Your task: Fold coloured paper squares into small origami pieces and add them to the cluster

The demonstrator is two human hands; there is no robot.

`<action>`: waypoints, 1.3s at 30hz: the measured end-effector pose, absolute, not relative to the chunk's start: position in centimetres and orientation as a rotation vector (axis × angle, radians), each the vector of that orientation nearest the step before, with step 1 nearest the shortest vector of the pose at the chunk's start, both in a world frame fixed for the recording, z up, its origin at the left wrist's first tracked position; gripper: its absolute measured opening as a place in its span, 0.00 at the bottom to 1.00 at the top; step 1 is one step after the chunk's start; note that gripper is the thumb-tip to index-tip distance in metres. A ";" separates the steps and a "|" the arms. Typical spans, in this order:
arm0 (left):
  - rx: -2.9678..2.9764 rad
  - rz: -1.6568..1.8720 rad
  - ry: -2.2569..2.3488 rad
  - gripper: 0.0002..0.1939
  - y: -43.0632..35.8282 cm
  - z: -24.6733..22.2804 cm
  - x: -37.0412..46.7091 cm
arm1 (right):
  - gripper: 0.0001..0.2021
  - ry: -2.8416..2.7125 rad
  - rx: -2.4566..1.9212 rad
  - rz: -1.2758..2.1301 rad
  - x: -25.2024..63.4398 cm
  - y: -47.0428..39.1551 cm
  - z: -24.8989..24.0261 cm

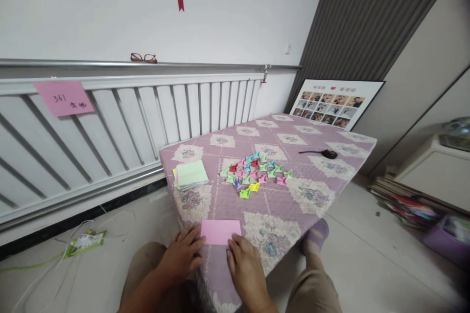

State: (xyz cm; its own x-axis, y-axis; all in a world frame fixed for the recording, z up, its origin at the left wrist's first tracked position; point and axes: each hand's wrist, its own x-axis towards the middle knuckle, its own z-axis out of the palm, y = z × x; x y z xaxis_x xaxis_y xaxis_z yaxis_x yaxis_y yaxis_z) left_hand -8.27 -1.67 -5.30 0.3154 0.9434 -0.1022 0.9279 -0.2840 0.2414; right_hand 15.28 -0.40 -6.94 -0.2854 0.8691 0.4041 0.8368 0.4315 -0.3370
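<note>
A pink paper rectangle (221, 232) lies flat near the table's front edge. My left hand (182, 253) touches its left side with fingers spread, partly over the table edge. At the paper's lower right corner rests my right hand (246, 268), fingers extended on the cloth and slightly apart. Beyond the paper sit several small folded paper pieces (254, 174) in green, pink, blue, red, purple and yellow. A stack of square paper sheets (191, 174), pale green on top, is at the left edge of the table.
A patterned pink cloth covers the table (235, 208). A black object with a cable (329, 154) lies at its right. Behind stand a white radiator (191, 112) and a photo board (336, 102). On the floor at left is a power strip (86, 243).
</note>
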 end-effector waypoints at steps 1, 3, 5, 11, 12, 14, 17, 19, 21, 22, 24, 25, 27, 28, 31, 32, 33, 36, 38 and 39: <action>2.339 0.136 1.737 0.25 -1.6 -5.5 -8.5 | 0.14 -2.157 -1.447 0.087 15.2 -0.4 -6.8; 2.386 0.253 1.772 0.19 -1.4 -5.7 -8.5 | 0.13 -2.161 -1.473 0.110 14.9 -0.4 -6.5; 2.447 0.361 1.767 0.14 -1.0 -5.7 -8.2 | 0.13 -2.167 -1.493 0.135 14.8 -0.3 -6.3; 2.631 0.309 1.566 0.12 0.4 -5.0 -6.4 | 0.12 -2.149 -1.503 0.133 14.9 -0.3 -6.4; 2.649 0.283 1.545 0.11 0.5 -4.9 -6.2 | 0.12 -2.144 -1.499 0.127 14.9 -0.3 -6.4; 2.669 0.255 1.533 0.10 0.8 -4.7 -6.0 | 0.12 -2.134 -1.486 0.115 14.9 -0.3 -6.5; 2.685 0.233 1.536 0.09 1.2 -4.6 -6.0 | 0.12 -2.130 -1.472 0.112 14.9 -0.4 -6.5; 2.684 0.229 1.560 0.09 1.2 -4.7 -6.1 | 0.12 -2.127 -1.465 0.111 15.0 -0.4 -6.5; 2.675 0.241 1.601 0.09 1.0 -4.9 -6.0 | 0.14 -2.115 -1.446 0.105 15.1 -0.4 -6.7; 2.668 0.251 1.626 0.09 0.7 -4.9 -5.8 | 0.14 -2.107 -1.430 0.100 15.1 -0.4 -6.7; 2.652 0.272 1.674 0.09 -0.2 -5.0 -5.4 | 0.15 -2.095 -1.395 0.085 15.2 -0.5 -6.8; 2.641 0.283 1.697 0.09 -0.7 -5.1 -5.1 | 0.16 -2.097 -1.376 0.078 15.3 -0.5 -6.7; 2.603 0.319 1.746 0.09 -1.7 -5.2 -4.4 | 0.15 -2.111 -1.351 0.075 15.2 -0.7 -6.4; 2.574 0.348 1.772 0.09 -2.1 -5.3 -4.1 | 0.14 -2.128 -1.341 0.079 15.1 -0.8 -6.2; 2.508 0.431 1.830 0.09 -3.2 -5.5 -2.9 | 0.11 -2.203 -1.329 0.093 14.8 -1.0 -5.8; 2.502 0.450 1.832 0.09 -3.4 -5.5 -2.5 | 0.09 -2.223 -1.328 0.099 14.7 -1.0 -5.8; 2.501 0.467 1.827 0.09 -3.7 -5.6 -2.1 | 0.08 -2.236 -1.328 0.112 14.6 -1.0 -5.9; 2.485 0.535 1.783 0.09 -4.5 -5.6 -1.2 | 0.09 -2.206 -1.310 0.180 14.6 -1.0 -6.4; 2.451 0.617 1.748 0.09 -4.9 -5.6 -1.0 | 0.10 -2.167 -1.278 0.230 14.7 -0.9 -6.7; 2.432 0.669 1.740 0.09 -5.1 -5.7 -1.1 | 0.10 -2.148 -1.263 0.252 14.8 -0.9 -6.8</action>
State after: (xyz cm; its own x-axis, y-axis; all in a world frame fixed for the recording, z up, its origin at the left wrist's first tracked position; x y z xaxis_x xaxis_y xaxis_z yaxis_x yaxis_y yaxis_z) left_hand -1.14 -5.07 -5.67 0.2608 0.9169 0.3022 0.8830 -0.3531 0.3091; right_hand 14.79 -0.86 -6.82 -0.3448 0.8401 0.4188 0.7205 0.5228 -0.4555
